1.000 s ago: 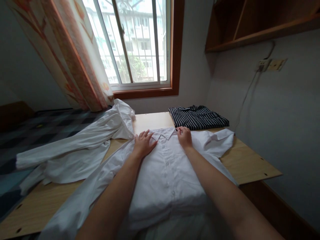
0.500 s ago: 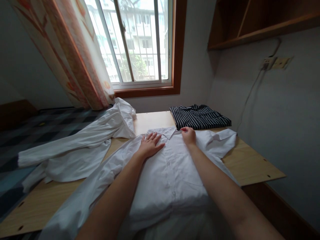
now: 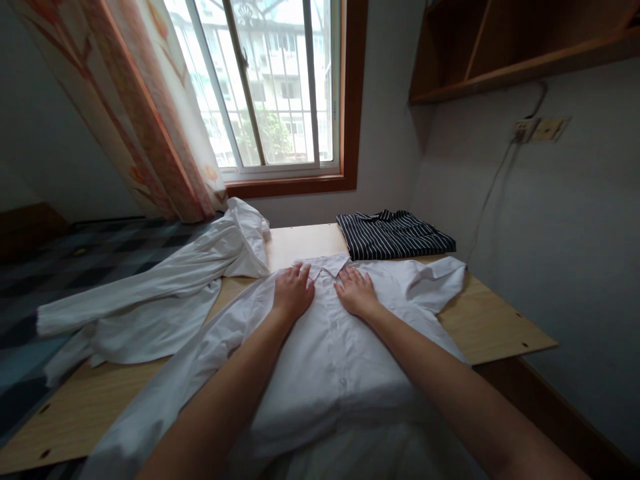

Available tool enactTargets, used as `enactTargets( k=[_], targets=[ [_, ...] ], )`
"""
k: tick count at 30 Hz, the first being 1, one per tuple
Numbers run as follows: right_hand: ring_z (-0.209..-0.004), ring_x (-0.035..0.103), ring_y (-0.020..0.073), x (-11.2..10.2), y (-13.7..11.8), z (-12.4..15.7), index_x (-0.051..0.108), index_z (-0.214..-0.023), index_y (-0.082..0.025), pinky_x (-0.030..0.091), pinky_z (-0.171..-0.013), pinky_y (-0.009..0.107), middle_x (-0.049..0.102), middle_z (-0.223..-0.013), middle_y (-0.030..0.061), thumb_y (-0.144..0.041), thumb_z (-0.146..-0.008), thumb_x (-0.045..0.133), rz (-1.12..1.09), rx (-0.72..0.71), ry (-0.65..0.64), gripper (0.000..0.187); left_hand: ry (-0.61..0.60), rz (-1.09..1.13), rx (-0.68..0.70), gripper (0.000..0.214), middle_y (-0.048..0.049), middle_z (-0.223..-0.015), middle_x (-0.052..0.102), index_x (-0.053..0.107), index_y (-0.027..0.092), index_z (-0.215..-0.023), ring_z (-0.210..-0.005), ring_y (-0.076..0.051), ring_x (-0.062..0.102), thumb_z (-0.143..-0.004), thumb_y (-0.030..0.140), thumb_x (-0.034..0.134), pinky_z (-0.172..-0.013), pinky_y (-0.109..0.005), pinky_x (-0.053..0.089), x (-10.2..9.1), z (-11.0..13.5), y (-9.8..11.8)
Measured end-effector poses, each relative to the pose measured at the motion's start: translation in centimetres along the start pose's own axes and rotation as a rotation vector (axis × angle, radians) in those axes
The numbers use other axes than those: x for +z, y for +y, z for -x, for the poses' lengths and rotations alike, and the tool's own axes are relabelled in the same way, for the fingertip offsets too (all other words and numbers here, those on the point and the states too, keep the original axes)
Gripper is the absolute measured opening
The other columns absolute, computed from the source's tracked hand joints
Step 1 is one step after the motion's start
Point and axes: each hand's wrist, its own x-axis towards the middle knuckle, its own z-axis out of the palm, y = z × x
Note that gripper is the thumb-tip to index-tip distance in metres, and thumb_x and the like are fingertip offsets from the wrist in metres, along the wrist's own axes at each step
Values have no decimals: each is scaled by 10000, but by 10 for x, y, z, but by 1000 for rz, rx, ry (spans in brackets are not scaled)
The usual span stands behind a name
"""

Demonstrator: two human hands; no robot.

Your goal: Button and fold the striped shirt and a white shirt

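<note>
A white button-up shirt [image 3: 330, 360] lies front up on the wooden board [image 3: 500, 327], collar toward the window. My left hand [image 3: 293, 291] rests flat on the shirt just left of the collar, fingers stretched out. My right hand [image 3: 354, 292] lies flat on the shirt just right of the button line, fingers spread. Neither hand holds anything. The shirt's sleeves spread out to both sides.
A second white shirt [image 3: 150, 293] lies crumpled at the left of the board. A folded dark striped shirt [image 3: 395, 235] sits at the far right corner. Behind are a window [image 3: 270, 87] and curtain [image 3: 150, 107]; a shelf [image 3: 510, 53] and a wall socket [image 3: 537, 130] are on the right.
My right hand has slid left from the shirt's right shoulder to beside the collar and flattened. My left hand stayed on the left side of the collar.
</note>
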Motion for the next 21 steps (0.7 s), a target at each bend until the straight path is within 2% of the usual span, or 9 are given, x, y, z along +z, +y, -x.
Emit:
enactTargets(
  k=[2,4,9,15,21],
  targets=[
    [-1485,232,253,2,2,1,439,-1484,-206,89,-1192,510,306,-1600,111,-419,-1011,321,6,8,-6,532,12,-54,-57,503,-159,-1417,543,518,146,-1392,-1280,-308,494,-959,334,345,-1042,-443,386,-6,12,-1],
    [-1488,225,253,3,4,2,432,-1489,-193,78,-1193,515,297,-1602,115,-414,-1011,311,16,11,-4,541,-31,-97,-112,496,-171,-1370,580,564,126,-1345,-1266,-325,503,-962,341,334,-1034,-454,390,-11,26,-8],
    [-1487,231,248,2,3,2,428,-1493,-192,81,-1194,511,298,-1601,111,-400,-1010,303,37,0,8,540,-133,-139,-196,550,-128,-1500,478,492,187,-1432,-1375,-310,423,-979,425,291,-1100,-484,335,-19,60,-44],
    [-1488,227,250,-3,6,3,424,-1496,-179,88,-1195,509,288,-1604,110,-415,-1010,306,41,-9,-22,554,-259,-100,-176,641,-81,-1582,360,423,213,-1488,-1461,-270,317,-946,535,306,-1186,-455,242,-22,71,-95],
    [-1496,198,250,-5,7,3,391,-1515,-178,62,-1194,517,256,-1618,103,-449,-1011,291,41,-6,-51,580,-276,12,-2,702,-80,-1583,353,398,157,-1501,-1476,-219,289,-932,554,295,-1208,-376,223,-20,65,-132]
  ],
)
